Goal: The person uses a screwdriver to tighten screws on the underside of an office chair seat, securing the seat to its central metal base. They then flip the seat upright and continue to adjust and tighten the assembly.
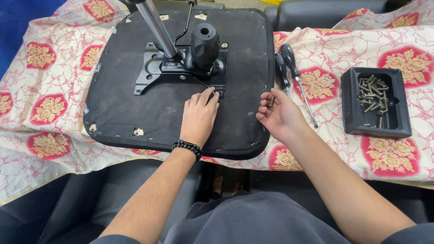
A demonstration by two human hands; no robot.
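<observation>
Fingers [209,96] of the left hand [199,118] lie flat and close together on the black underside of the chair seat [135,108], their tips touching the near right corner of the black metal mounting plate [181,70]; this hand holds nothing. A beaded bracelet [186,147] circles its wrist. Just right, the right hand [280,115] sits at the seat's right edge, fingers curled narrowly around a small screw [271,100]. Farther right lies a black tray [376,103] holding a loose heap of dark screws [373,95], with open patterned cloth [325,149] near it. Between the tray and the seat lie two black-handled screwdrivers [289,61]. At the far side, a chrome column [158,27] and a black knob [204,43] rise from the plate.
</observation>
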